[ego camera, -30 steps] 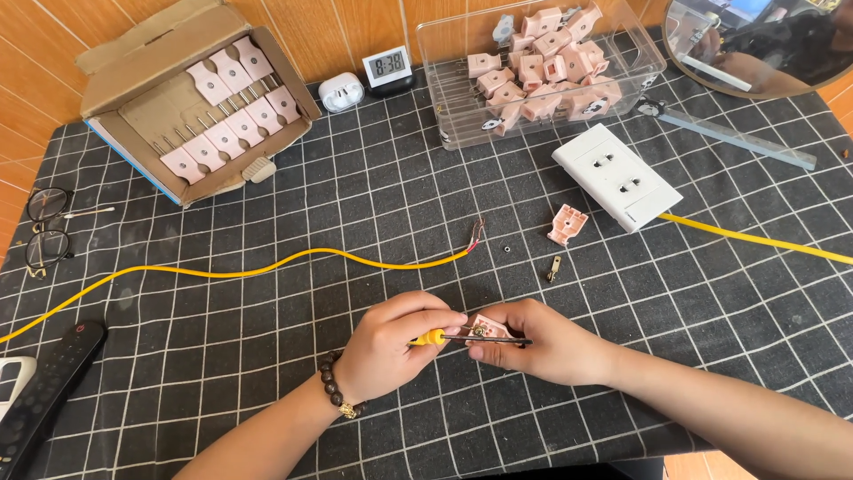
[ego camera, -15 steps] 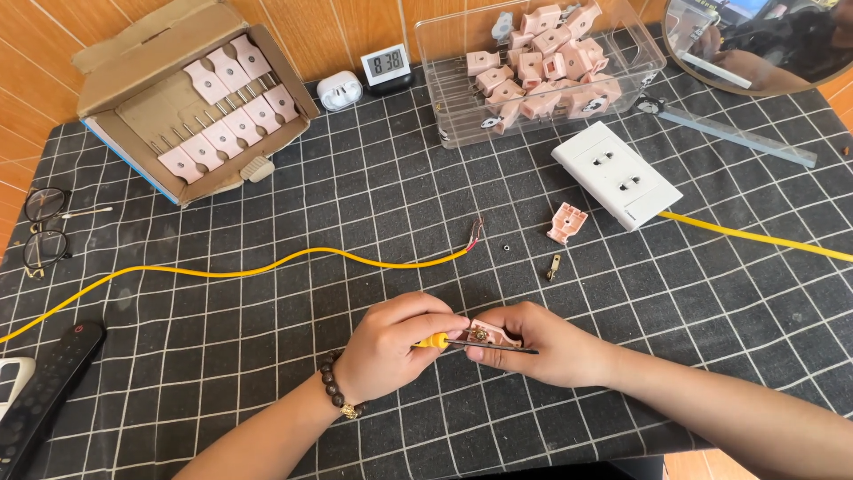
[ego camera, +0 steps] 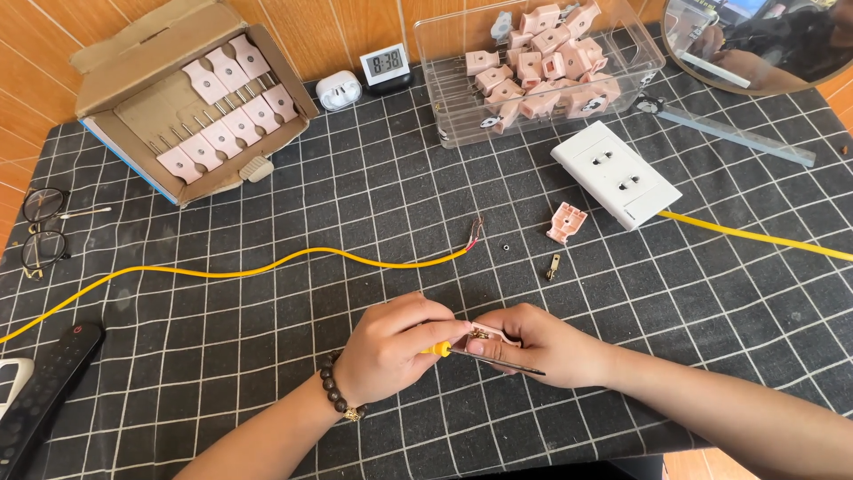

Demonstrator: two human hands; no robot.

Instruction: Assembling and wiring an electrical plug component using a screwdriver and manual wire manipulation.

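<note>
My left hand (ego camera: 391, 347), with a bead bracelet at the wrist, grips a small yellow-handled screwdriver (ego camera: 437, 350) whose thin dark shaft runs right under my right hand. My right hand (ego camera: 542, 345) pinches a pink plug half (ego camera: 494, 336) with a brass part showing, right against the screwdriver. Both hands rest low on the black grid mat (ego camera: 267, 356). Beyond them lie a yellow cable (ego camera: 267, 268) with a stripped end, a loose pink plug cover (ego camera: 567, 222), a metal prong (ego camera: 554, 265) and a tiny nut (ego camera: 505, 246).
A white wall socket (ego camera: 615, 173) on another yellow cable lies at the right. A clear box (ego camera: 444, 98) and a cardboard box (ego camera: 115, 49) of pink plugs stand at the back, with a clock (ego camera: 384, 64), ruler (ego camera: 737, 133), glasses (ego camera: 40, 231) and remote (ego camera: 49, 391).
Barely anything differs: my hands stay together over the pink plug half, with only slight shifts of the fingers and screwdriver.
</note>
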